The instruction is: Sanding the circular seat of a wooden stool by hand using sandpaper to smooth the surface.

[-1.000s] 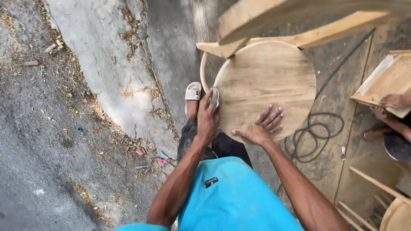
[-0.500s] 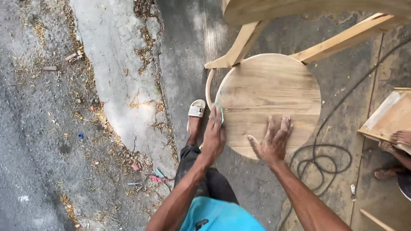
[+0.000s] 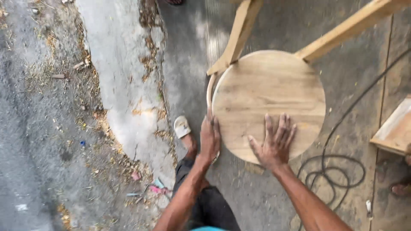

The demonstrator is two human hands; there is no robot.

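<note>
A round, bare wooden seat (image 3: 267, 92) of a chair stands in front of me, with two pale wooden rails (image 3: 239, 34) rising from its far side. My left hand (image 3: 209, 139) presses on the seat's near-left rim, fingers closed over a small piece of sandpaper that is almost hidden under the palm. My right hand (image 3: 275, 143) lies flat on the near part of the seat, fingers spread, holding nothing.
My foot in a white sandal (image 3: 183, 127) stands on grey concrete left of the seat. A black cable (image 3: 338, 171) coils on the ground at the right. A wooden panel (image 3: 396, 130) and another person's foot (image 3: 400, 188) are at the right edge. Litter (image 3: 156, 188) lies lower left.
My left hand has slid down along the seat's left rim toward me. My right hand stays flat on the seat, its fingers turned more upright. The view has shifted.
</note>
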